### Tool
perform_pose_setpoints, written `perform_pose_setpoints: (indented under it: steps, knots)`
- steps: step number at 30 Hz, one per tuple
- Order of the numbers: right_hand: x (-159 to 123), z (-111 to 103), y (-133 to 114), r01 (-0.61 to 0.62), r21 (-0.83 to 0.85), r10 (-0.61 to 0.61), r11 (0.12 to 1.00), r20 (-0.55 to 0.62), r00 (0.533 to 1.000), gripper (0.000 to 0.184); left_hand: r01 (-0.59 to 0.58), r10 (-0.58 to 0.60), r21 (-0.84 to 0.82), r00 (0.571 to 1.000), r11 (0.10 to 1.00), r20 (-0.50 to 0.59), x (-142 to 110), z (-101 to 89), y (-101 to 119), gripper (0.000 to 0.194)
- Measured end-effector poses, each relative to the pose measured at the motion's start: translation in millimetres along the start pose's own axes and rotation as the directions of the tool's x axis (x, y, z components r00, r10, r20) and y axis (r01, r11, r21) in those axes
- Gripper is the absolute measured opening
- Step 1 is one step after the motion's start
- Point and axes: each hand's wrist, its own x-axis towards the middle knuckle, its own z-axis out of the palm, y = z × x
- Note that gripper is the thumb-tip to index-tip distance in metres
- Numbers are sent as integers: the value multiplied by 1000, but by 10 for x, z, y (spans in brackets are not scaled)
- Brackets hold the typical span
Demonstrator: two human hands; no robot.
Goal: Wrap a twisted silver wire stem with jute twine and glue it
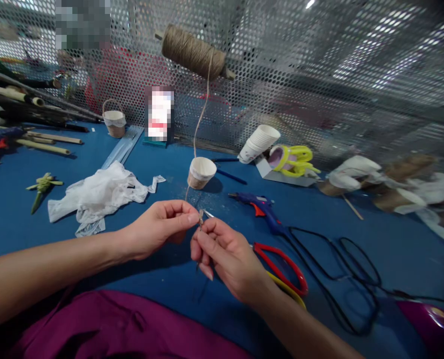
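Note:
My left hand (169,219) pinches a length of brown twine (187,192) between thumb and forefinger. My right hand (225,252) is closed close beside it, with the strands pinched in its fingers where the two hands meet; dark ends hang below. The twine rises past a small paper cup (202,172), wrapped in brown cord with white trim at its rim, up to the twine spool (192,52). Partly under my right hand lie scissors with red and yellow handles (282,267), their blades mostly hidden.
A blue glue gun (259,207) with a coiled black cable lies to the right. White lace (102,192) is heaped at left, near a small handled basket (114,122) and a phone (159,114). Stacked paper cups (258,143) stand before the perforated metal screen (293,85).

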Motion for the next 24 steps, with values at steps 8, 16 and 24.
perform_pose_setpoints:
  steps: [8,16,24]
  knots:
    - [0,14,7,2,23,-2,1000,10,1000,14,14,-14,-13,1000,1000,-8,-6,15,11,22]
    - [-3,23,5,-11,51,11,999,5,1000,15,14,-13,32,1000,999,-20,-6,-9,19,23]
    - [-1,25,15,4,6,-4,1000,-50,999,15,-41,44,99,999,994,-30,-14,-8,47,21]
